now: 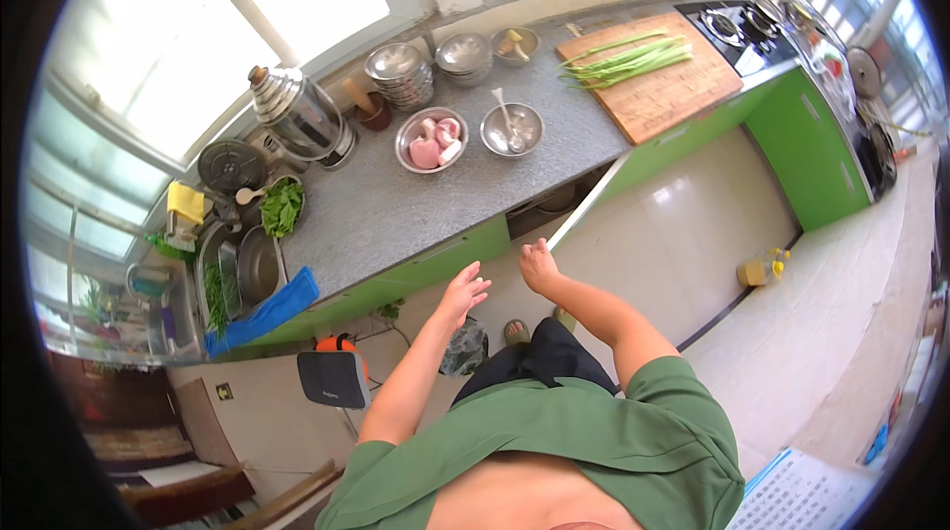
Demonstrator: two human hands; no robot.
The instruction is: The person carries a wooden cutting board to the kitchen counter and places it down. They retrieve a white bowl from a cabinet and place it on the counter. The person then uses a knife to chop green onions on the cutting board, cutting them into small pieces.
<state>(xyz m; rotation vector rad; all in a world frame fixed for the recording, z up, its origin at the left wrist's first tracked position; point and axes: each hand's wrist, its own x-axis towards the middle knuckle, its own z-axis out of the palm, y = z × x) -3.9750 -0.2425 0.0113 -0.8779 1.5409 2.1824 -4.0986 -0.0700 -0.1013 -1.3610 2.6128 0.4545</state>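
Right hand [539,268] was at the free end of the cabinet door [589,198], fingers curled; whether its grip had hold of the edge, and how tightly it was closed, could not be told from this view. Left hand [463,292] was in the air just beside it to the left, grip well open, fingers spread, nothing held. The door, green-fronted with a pale edge, stood swung out below the surface [366,213], exposing a dark cabinet interior [542,213]. On the grey surface above: a metal bowl [403,156] of pink meat [426,152], and to its right a second metal bowl [532,139] with a spoon [503,106] leaning in it. Two bowl stacks [399,75] [464,57] stood behind these. Further right, green stalks [633,60] lay across a wooden board [673,99], near the black stove [724,27]. At the left end, leafy greens [283,205] sat by the sink, a blue cloth [262,314] along its front edge. Bottles of yellow liquid [760,270] were on the floor [693,193], well apart from both hands.
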